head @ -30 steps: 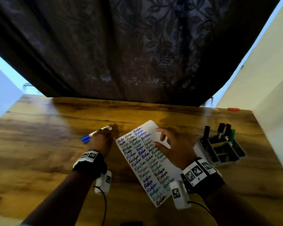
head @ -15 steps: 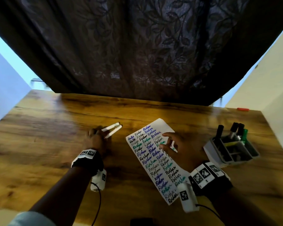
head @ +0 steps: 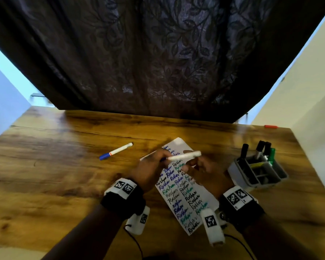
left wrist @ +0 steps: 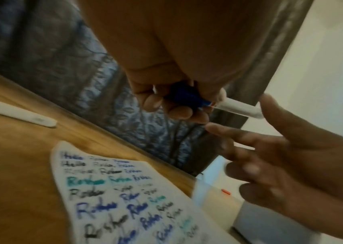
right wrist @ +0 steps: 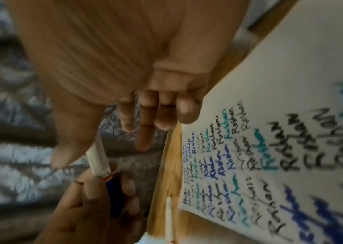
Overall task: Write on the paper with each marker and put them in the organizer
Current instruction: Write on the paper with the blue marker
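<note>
Head view: left hand [head: 150, 171] has brought one blue-capped marker [head: 184, 156] over the paper [head: 193, 207], fingers curled round its cap; right hand [head: 206, 171] pinches the barrel. Second marker [head: 116, 151] left on table [head: 54, 175]. Uncapping likely next; organizer [head: 259, 173] waits right.

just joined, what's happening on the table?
A person holds one blue-capped marker over the written-on paper: left hand grips the cap end, right hand pinches the white barrel. A second blue-capped marker lies on the wooden table. Several markers already stand in the grey organizer.
</note>
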{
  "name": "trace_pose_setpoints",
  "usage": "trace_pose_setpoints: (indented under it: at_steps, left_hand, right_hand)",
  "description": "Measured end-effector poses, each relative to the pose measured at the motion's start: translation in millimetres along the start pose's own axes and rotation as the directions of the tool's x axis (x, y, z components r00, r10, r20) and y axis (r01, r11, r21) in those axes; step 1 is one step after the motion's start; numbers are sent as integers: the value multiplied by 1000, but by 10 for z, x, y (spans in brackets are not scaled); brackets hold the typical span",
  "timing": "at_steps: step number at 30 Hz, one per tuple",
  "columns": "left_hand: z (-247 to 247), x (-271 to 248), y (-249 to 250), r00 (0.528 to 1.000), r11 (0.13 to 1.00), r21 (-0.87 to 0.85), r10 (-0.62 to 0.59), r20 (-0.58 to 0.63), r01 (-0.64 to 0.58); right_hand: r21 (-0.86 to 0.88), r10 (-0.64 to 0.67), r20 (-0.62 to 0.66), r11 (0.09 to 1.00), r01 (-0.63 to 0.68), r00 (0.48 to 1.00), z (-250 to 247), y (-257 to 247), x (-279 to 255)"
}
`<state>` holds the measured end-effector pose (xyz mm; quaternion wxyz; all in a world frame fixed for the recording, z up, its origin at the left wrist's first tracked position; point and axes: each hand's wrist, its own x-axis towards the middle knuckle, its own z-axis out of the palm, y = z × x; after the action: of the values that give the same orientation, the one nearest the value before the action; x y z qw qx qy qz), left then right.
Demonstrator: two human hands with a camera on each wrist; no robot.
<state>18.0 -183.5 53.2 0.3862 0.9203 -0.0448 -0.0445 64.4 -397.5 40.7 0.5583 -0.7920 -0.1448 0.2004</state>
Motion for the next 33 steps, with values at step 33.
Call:
trace_pose_setpoints:
  at_steps: [33]
  left_hand:
    - [299, 382, 149, 980, 931, 317, 139, 144, -178]
  right_hand:
    - [820, 340, -207, 572, -27, 918, -582, -6, -258]
